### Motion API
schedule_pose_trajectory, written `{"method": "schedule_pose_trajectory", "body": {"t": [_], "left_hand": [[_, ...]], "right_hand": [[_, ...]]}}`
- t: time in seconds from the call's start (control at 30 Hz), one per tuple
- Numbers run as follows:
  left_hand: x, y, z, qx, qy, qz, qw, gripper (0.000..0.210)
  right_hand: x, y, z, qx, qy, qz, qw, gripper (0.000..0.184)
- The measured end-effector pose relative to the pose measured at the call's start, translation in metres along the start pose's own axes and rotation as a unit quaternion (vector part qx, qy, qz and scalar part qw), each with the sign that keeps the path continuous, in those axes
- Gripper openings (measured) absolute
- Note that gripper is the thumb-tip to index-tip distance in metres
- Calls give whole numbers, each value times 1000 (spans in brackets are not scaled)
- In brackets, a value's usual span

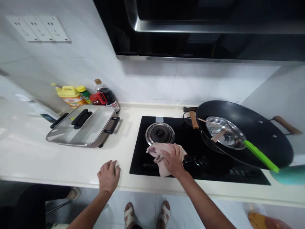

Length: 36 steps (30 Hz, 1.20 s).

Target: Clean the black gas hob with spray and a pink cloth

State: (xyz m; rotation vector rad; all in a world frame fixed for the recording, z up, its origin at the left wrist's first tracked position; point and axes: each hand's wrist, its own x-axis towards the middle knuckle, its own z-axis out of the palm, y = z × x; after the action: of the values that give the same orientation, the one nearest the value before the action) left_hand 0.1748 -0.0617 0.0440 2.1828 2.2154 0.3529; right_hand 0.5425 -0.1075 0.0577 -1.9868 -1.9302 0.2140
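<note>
My right hand (pixel 174 160) presses a crumpled pale pink cloth (pixel 164 168) onto the black glass gas stove (pixel 140 159), in front of the left burner (pixel 160 133). Its fingers are bent over the cloth, and the control knobs (pixel 201 160) lie just to their right. On the white countertop (pixel 124 146), left of the stove, my left hand (pixel 109 176) rests near the front edge. Its fingers are loosely bent and slightly apart, with nothing in them.
A large black wok (pixel 259 133) sits on the stove's right side, holding a metal bowl (pixel 215 122), chopsticks and a green-handled utensil (pixel 260 156). A lidded electric pan (pixel 83 127) stands at left before several bottles (pixel 71 93). A range hood (pixel 209 44) overhangs. Someone's leg (pixel 45 194) shows lower left.
</note>
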Motion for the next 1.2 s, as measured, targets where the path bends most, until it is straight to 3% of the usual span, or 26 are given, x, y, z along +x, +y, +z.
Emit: {"method": "schedule_pose_trajectory", "body": {"t": [0.13, 0.23, 0.33, 0.43, 0.6, 0.73, 0.87, 1.0, 1.1, 1.2], "left_hand": [[2, -1, 1, 5, -11, -4, 1000, 41], [4, -2, 1, 9, -11, -3, 1000, 41], [5, -4, 3, 2, -13, -5, 1000, 41], [6, -4, 5, -5, -13, -13, 1000, 43], [9, -1, 2, -17, -31, -34, 999, 45], [12, 2, -3, -22, -41, -44, 998, 46], [14, 2, -4, -23, -53, -57, 997, 51], [15, 2, -3, -30, -57, -53, 997, 52], [15, 2, -3, -32, -61, -58, 996, 51], [16, 3, -4, -28, -69, -60, 995, 54]], "right_hand": [[20, 6, -17, -8, -31, 111, 993, 35], [25, -5, -15, 3, -26, 163, 986, 39], [20, -19, -6, 2, 9, 165, 986, 42], [-3, -21, 1, 16, 23, 107, 994, 48], [-68, 8, -5, 85, -6, 22, 996, 34], [-115, 45, -24, 119, -26, 11, 992, 33], [-148, 89, -47, 126, 1, 55, 991, 46], [-161, 128, -65, 120, 61, 147, 980, 16], [-162, 127, -64, 115, 78, 174, 975, 10], [-157, 103, -54, 107, 55, 158, 980, 16]]}}
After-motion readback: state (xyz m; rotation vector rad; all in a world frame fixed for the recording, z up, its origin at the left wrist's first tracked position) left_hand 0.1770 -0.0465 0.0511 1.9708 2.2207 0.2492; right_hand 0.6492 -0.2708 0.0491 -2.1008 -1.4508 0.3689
